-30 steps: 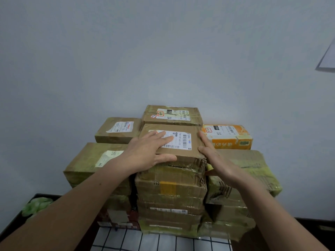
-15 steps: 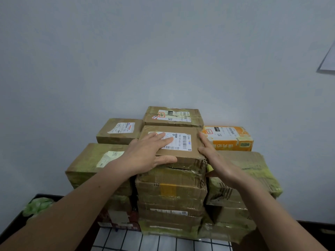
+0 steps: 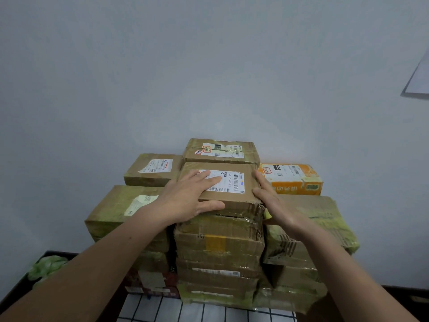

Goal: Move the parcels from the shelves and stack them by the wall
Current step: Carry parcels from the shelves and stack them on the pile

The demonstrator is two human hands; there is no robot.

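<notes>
Now the left hand (image 3: pixel 190 198) presses flat on the top parcel (image 3: pixel 232 196), fingers straight; the right hand (image 3: pixel 276 205) lies straight-fingered against its right edge. The wall (image 3: pixel 209 77) stands close behind.

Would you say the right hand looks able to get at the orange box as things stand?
Probably yes: the orange box lies just beyond the right hand, its top and front bare, nothing between them; the hand only rests flat against the labelled parcel.

The dark floor (image 3: pixel 399 291) carries the stacked parcels (image 3: pixel 220 282), a checked sheet (image 3: pixel 162 310) and crumpled green wrapping (image 3: pixel 44 268).
</notes>
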